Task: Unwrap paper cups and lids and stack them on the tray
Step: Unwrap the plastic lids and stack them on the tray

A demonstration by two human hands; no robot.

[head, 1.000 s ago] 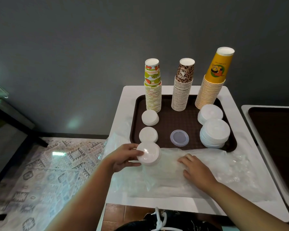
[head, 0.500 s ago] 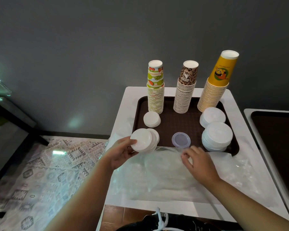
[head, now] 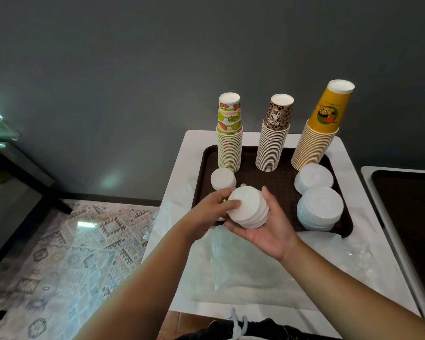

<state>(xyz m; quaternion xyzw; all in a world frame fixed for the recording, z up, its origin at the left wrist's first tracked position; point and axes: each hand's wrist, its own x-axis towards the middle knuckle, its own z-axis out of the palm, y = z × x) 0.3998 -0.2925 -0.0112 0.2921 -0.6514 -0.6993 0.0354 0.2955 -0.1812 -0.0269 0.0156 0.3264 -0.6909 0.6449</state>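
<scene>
A short stack of white lids (head: 249, 207) hangs tilted above the front left of the brown tray (head: 275, 176). My left hand (head: 210, 211) grips the stack's left side. My right hand (head: 271, 228) cups it from below and the right. On the tray stand a fruit-print cup stack (head: 229, 133), a leopard-print cup stack (head: 275, 136) and a yellow cup stack (head: 322, 128). A small white lid stack (head: 223, 178) sits at the left, two larger lid stacks (head: 314, 176) (head: 320, 207) at the right. Clear plastic wrap (head: 243, 261) lies on the white table (head: 353, 246) in front of the tray.
A second brown tray (head: 412, 217) lies on another white table at the right. Left of the table the floor has a patterned rug (head: 66, 249). A dark low table (head: 8, 192) stands at the far left, and a grey wall rises behind everything.
My left hand lifted the lid stack toward the tray's middle. My right hand left the plastic wrap and came up under the stack. The clear lid and the second small lid stack are now hidden behind my hands.
</scene>
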